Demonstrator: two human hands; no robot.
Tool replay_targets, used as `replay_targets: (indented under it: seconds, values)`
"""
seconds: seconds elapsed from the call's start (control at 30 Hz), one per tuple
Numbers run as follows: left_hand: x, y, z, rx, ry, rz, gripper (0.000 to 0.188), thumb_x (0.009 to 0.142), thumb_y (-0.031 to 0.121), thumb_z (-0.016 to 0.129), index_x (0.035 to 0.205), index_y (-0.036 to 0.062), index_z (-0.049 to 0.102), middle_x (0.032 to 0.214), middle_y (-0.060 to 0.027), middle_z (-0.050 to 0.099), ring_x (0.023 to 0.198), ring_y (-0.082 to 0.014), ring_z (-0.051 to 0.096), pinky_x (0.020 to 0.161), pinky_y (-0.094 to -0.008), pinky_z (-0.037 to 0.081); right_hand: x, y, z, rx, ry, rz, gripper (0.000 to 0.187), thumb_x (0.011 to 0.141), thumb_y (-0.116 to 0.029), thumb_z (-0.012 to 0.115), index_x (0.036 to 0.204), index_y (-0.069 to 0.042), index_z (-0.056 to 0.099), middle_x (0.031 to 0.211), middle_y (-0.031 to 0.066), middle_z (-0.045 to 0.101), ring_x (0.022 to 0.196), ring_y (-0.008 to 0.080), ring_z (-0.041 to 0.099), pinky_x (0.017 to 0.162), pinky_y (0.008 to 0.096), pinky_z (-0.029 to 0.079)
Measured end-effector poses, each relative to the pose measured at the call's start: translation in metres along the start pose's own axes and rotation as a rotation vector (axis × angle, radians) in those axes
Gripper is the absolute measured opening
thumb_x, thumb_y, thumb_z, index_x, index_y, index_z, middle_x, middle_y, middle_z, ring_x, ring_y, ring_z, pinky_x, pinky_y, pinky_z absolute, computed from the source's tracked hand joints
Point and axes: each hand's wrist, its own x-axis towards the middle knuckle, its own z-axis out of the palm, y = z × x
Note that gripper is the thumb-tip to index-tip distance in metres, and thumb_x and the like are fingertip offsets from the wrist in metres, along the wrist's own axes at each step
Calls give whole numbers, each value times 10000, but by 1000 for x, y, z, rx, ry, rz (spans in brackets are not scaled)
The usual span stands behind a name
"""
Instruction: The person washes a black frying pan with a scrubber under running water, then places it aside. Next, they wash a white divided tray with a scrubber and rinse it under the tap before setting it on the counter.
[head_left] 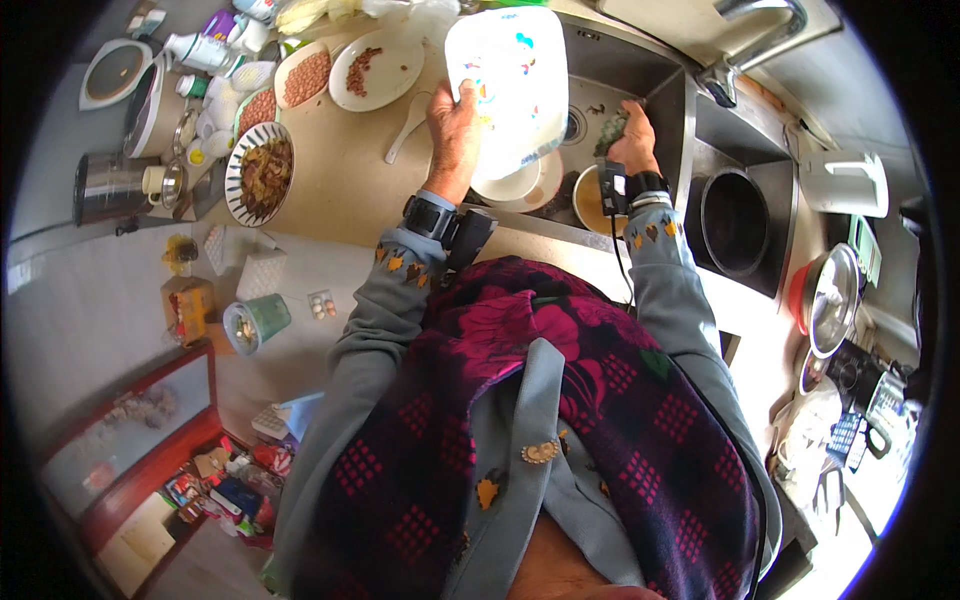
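My left hand (455,140) grips the near left edge of a white rounded rectangular board or tray (515,95) with small coloured prints, tilted over the sink's left side. Over the sink basin (590,75), my right hand (633,148) is closed on a greenish scrubber (611,132), partly covered by the fingers. Below the board, a white bowl (508,186) and a yellowish bowl (592,198) sit at the sink's near side. A white spoon (408,128) lies on the counter beside my left hand.
On the left counter (340,170) stand a white plate (400,85) with reddish-brown pieces, a striped-rim bowl (235,190) of brown food, and several bottles. A chrome faucet (722,82) reaches in from the upper right. A dark pot (735,225) occupies the right basin, near a white jug (840,185).
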Motion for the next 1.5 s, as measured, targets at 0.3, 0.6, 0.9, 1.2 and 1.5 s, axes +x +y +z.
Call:
replay_targets:
  seconds: [0.3, 0.6, 0.9, 1.2, 1.5]
  values:
    - [0, -19, -24, 118, 97, -46, 192, 946, 202, 533, 1012, 26, 569, 799, -25, 598, 564, -74, 532, 463, -246, 459, 58, 20, -51, 254, -537, 303, 282, 819, -82, 586, 1098, -43, 573, 1095, 120, 620, 912, 250, 580, 757, 363, 496]
    - [-5, -25, -34, 61, 71, -12, 168, 939, 208, 539, 932, 46, 584, 756, 16, 559, 582, -55, 514, 504, -230, 458, 26, 11, -42, 243, -520, 194, 442, 744, -386, 756, 1030, -78, 619, 852, 101, 630, 732, 260, 576, 686, 419, 471]
    - [-10, -9, -33, 105, 35, -12, 203, 932, 231, 542, 946, 34, 589, 742, 9, 564, 612, -62, 528, 527, -236, 466, -2, -1, -24, 754, -701, 358, 529, 707, 75, 621, 1216, 65, 478, 1205, 257, 540, 1062, 320, 572, 833, 355, 565]
    - [-12, -11, -34, 110, 42, -18, 209, 926, 233, 554, 934, 28, 595, 753, -3, 579, 622, -67, 543, 536, -246, 475, -32, -14, -24, 434, -881, 145, 418, 798, -241, 704, 1140, -20, 607, 859, 79, 498, 649, 162, 414, 501, 255, 370]
    - [-16, -20, -35, 158, 12, -29, 230, 935, 241, 554, 1002, 23, 586, 788, -10, 597, 615, -60, 550, 522, -222, 478, -21, -17, -17, 135, -476, 273, 231, 771, -170, 642, 629, -107, 471, 548, -3, 394, 469, 160, 339, 474, 294, 297]
